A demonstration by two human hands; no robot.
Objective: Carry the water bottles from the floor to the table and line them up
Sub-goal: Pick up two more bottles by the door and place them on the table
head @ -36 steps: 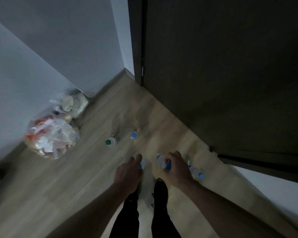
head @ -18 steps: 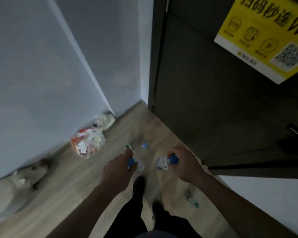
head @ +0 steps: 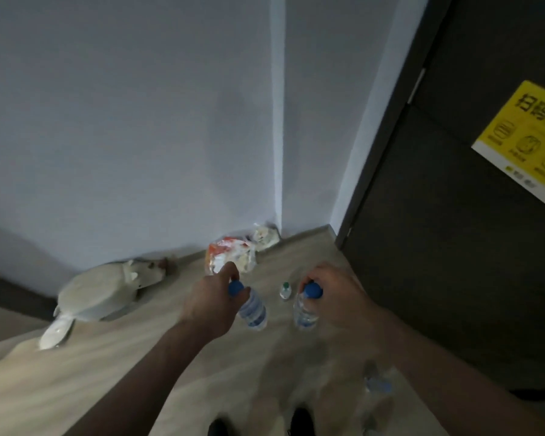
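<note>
My left hand (head: 213,302) grips a clear water bottle with a blue cap (head: 251,306) by its neck, held off the floor. My right hand (head: 337,294) grips a second blue-capped bottle (head: 304,313) the same way, hanging below my fingers. A small bottle with a green cap (head: 285,290) stands on the wooden floor (head: 107,372) between the two held bottles, farther away. Another bottle (head: 376,385) lies blurred on the floor by my right forearm. No table is in view.
A bag of rubbish (head: 230,254) sits in the wall corner. A white dog (head: 101,294) lies along the wall at left. A dark door (head: 453,247) with a yellow sign (head: 526,136) stands at right. My shoes show at the bottom edge.
I have straightened up with a bottle in each hand; both bottles rose off the floor. The view swung up and left, bringing the dog and more wall into sight.
</note>
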